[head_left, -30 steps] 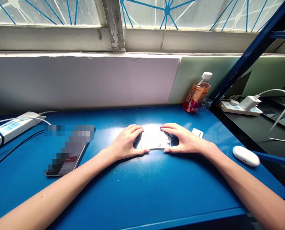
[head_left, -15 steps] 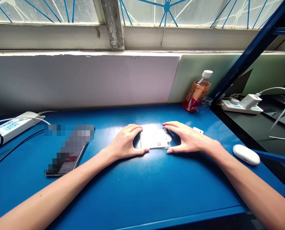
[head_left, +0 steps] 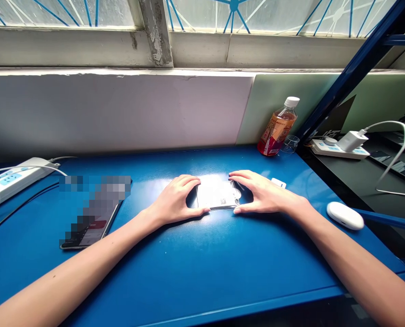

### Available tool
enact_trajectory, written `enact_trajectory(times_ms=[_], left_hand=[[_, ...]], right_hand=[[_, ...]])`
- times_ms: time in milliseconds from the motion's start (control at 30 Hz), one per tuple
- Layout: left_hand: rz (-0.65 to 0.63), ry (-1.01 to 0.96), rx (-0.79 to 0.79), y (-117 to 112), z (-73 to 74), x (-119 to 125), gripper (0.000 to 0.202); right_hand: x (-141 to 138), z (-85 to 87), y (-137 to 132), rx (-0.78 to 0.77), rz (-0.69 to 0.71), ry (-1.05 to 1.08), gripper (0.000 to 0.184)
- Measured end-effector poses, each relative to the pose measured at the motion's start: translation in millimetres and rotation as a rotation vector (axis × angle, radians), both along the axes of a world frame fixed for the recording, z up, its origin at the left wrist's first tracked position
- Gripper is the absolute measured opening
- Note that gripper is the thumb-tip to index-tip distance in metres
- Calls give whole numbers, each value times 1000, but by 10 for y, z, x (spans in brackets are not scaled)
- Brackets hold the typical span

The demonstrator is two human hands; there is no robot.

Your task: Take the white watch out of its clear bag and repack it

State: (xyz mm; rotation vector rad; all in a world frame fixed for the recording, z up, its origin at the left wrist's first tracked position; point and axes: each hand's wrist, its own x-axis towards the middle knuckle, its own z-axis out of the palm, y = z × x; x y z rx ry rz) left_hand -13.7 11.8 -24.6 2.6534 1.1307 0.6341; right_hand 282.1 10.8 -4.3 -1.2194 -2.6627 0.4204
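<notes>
A small shiny packet (head_left: 217, 194) with a printed code lies flat on the blue table (head_left: 202, 263), glaring white under the light. My left hand (head_left: 177, 200) cups its left end, thumb on the near edge and fingers on the far edge. My right hand (head_left: 262, 193) holds the right end the same way, thumb near and fingers curved over the far side. Both hands rest on the table top.
A phone (head_left: 89, 227) lies to the left, a power strip (head_left: 9, 181) at the far left. A bottle of red drink (head_left: 277, 128) stands at the back right, a small white tag (head_left: 278, 183) near my right hand, a white earbud case (head_left: 344, 215) and a second power strip (head_left: 338, 147) on the right.
The right hand slid slightly along the packet's right end and came back; the packet stays flat between both hands. The view shifted a little.
</notes>
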Motion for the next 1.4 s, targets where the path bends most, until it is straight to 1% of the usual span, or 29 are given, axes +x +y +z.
enact_trajectory(times_ms=[267,467,533,600,667,733,800,933,1033,1167,1300,1400], left_hand=[[-5,-10,3,-4,-10,-7,73],[-106,-21,0,-4,-4,-15,67],[-112,-19,-1,-5,-4,-12,65],[-109,-18,-3,-7,1,-7,64],[-107,-19,-6,-10,10,-1,63],[-109,-24,-9,-13,19,2,63],[-112,-28,-13,-13,24,1,62],[-114,-23,-12,-6,21,-6,63],[-116,-12,-11,-1,16,-6,62],[-113,-4,-17,-4,16,3,62],[-106,0,-20,-4,18,6,61],[-109,3,-24,6,18,3,62]], right_hand=[[2,2,-4,0,4,4,92],[-5,7,-24,-14,0,-6,92],[-15,-14,-36,14,-15,35,89],[-36,-35,-52,78,-37,109,84],[-70,-43,-73,154,-58,175,77],[-110,-37,-101,199,-65,197,69],[-146,-28,-130,193,-64,181,62],[-184,-43,-164,118,-53,109,53],[-188,-77,-161,114,-47,90,42],[-199,-137,-157,166,-65,67,33],[-231,-203,-173,267,-73,21,35],[-262,-216,-193,319,-73,-9,35]])
